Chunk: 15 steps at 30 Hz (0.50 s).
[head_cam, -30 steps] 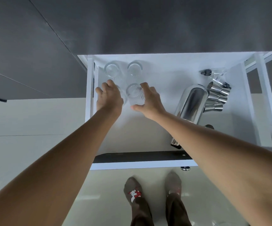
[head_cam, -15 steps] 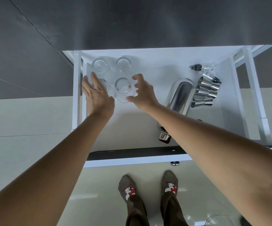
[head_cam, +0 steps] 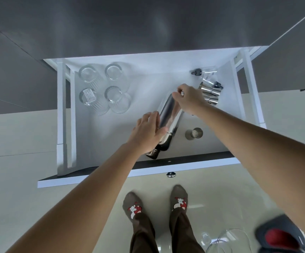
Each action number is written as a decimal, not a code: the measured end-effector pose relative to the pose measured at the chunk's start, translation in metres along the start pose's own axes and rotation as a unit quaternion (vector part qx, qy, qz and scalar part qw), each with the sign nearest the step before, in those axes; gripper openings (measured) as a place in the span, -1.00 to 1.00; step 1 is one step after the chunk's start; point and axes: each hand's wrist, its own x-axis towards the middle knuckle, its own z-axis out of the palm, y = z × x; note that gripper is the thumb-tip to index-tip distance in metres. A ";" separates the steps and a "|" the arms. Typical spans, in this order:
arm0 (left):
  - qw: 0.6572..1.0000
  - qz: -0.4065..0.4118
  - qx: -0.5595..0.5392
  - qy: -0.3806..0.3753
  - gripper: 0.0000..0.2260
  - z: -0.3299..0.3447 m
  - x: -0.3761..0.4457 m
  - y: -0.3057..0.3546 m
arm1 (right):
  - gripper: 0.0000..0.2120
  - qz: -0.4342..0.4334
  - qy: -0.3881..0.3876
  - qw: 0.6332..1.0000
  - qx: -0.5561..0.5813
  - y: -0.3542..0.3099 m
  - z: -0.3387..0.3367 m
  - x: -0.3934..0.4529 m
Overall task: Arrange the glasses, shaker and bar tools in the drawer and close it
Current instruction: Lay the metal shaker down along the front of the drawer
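- My left grip (head_cam: 147,133) lies spread, fingers loosely apart, palm against the left flank of the shaker (head_cam: 170,114); it touches but does not wrap it.
- My right grip (head_cam: 189,99) curls over the far end of the shaker, thumb and forefinger pinched near the tip; whether they clamp the metal or only rest on it I cannot tell.
- The shaker lies on its side, slanted across the middle of the open drawer (head_cam: 144,70), narrow end toward the front panel.
- Four glasses (head_cam: 104,88) stand in a square in the far left corner, near one another, well apart from the shaker.
- A stack of steel measuring cups (head_cam: 211,93) lies at the right, partly behind my right grip; two small black-capped bottles (head_cam: 202,72) sit beyond them by the back wall.
- A small steel cap (head_cam: 194,133) stands alone just right of the shaker.
- Bare white floor of the drawer is open between the glasses and the shaker, and along the front left.
- The drawer front carries a round knob (head_cam: 171,174) just beyond my socked feet (head_cam: 157,205).
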 end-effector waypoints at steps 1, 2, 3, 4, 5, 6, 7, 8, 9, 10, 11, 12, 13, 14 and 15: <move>1.000 -0.017 -0.006 -0.013 -0.58 -0.003 -0.001 -0.003 | -0.64 0.018 -0.010 1.000 0.004 -0.003 0.003 -0.004; 0.999 -0.034 -0.009 -0.023 -0.56 -0.006 -0.003 -0.007 | -0.63 0.034 -0.021 0.999 0.006 -0.006 0.007 -0.009; 0.998 -0.047 -0.008 -0.032 -0.54 -0.010 -0.006 -0.012 | -0.64 0.045 -0.032 0.998 0.007 -0.009 0.010 -0.013; 0.997 -0.059 -0.003 -0.041 -0.52 -0.015 -0.008 -0.016 | -0.65 0.051 -0.043 0.998 0.012 -0.013 0.013 -0.018; 0.996 -0.070 0.002 -0.051 -0.51 -0.020 -0.010 -0.021 | -0.64 0.056 -0.056 0.997 0.019 -0.016 0.015 -0.025; 0.995 -0.081 0.007 -0.062 -0.51 -0.025 -0.012 -0.024 | -0.62 0.062 -0.073 0.995 0.030 -0.019 0.018 -0.031; 0.993 -0.092 0.010 -0.075 -0.52 -0.029 -0.014 -0.028 | -0.61 0.069 -0.090 0.992 0.047 -0.020 0.021 -0.036; 0.991 -0.102 0.013 -0.087 -0.52 -0.033 -0.016 -0.031 | -0.60 0.074 -0.105 0.990 0.064 -0.022 0.025 -0.041; 0.989 -0.113 0.015 -0.095 -0.53 -0.037 -0.018 -0.035 | -0.60 0.078 -0.117 0.987 0.074 -0.022 0.030 -0.046; 0.987 -0.123 0.016 -0.098 -0.55 -0.040 -0.019 -0.039 | -0.59 0.080 -0.124 0.986 0.077 -0.023 0.035 -0.050; 0.986 -0.135 0.015 -0.099 -0.57 -0.042 -0.020 -0.044 | -0.56 0.084 -0.131 0.985 0.076 -0.023 0.039 -0.054; 0.984 -0.145 0.011 -0.100 -0.60 -0.044 -0.021 -0.048 | -0.51 0.089 -0.137 0.984 0.075 -0.024 0.043 -0.058; 0.983 -0.154 0.002 -0.104 -0.64 -0.045 -0.022 -0.052 | -0.47 0.093 -0.147 0.982 0.071 -0.025 0.047 -0.062; 0.981 -0.161 -0.007 -0.108 -0.69 -0.046 -0.023 -0.055 | -0.45 0.092 -0.160 0.981 0.063 -0.026 0.049 -0.065; 0.979 -0.169 -0.018 -0.113 -0.73 -0.047 -0.024 -0.058 | -0.46 0.086 -0.173 0.980 0.053 -0.026 0.052 -0.067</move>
